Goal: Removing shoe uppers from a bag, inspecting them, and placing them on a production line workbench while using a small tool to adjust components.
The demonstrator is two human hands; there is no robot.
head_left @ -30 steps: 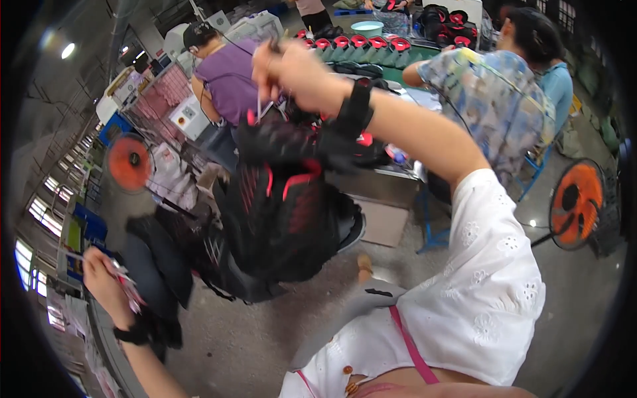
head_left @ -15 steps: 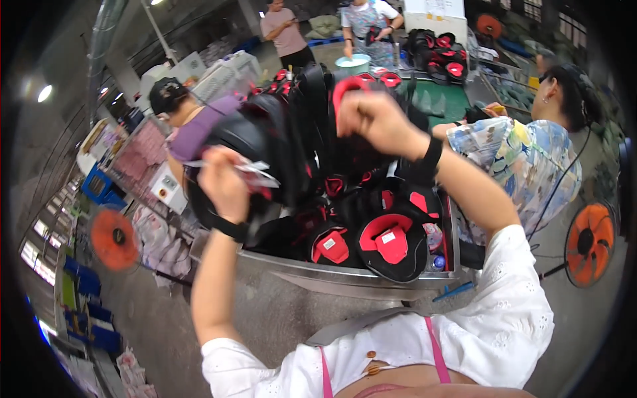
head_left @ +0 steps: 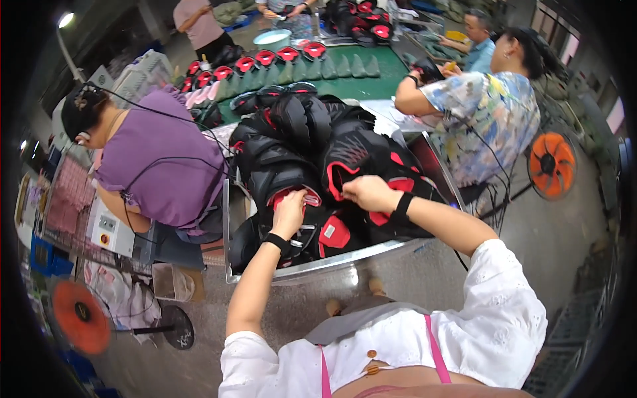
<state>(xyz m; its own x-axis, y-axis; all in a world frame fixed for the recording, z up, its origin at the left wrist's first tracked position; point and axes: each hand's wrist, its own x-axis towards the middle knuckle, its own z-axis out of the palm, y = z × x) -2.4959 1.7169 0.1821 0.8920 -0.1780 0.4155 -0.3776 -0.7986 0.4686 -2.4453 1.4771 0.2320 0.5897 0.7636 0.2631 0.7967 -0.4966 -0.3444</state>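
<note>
A heap of black shoe uppers with red linings (head_left: 275, 149) fills a metal-edged bin in front of me. My left hand (head_left: 289, 213) is closed at the red-lined opening of one upper (head_left: 295, 191). Beside that hand show thin silvery pieces (head_left: 306, 227), too small to name. My right hand (head_left: 373, 194) pinches the red-trimmed edge of another black upper (head_left: 345, 159), its toe pointing away from me. A red insole-like lining with a white label (head_left: 334, 233) lies between my hands. My fingertips are partly hidden by the linings.
The bin's metal rim (head_left: 352, 260) runs along my front. Beyond it, a green table (head_left: 352, 58) bears rows of uppers and grey-green foot forms. People in purple (head_left: 159, 156) and a floral shirt (head_left: 488, 113) sit either side. Orange fans (head_left: 553, 166) stand nearby; black cables hang at left.
My hands have come down from in front of the heap to the uppers in the bin. The view has shifted, bringing more of the green table and the purple-clad person into sight.
</note>
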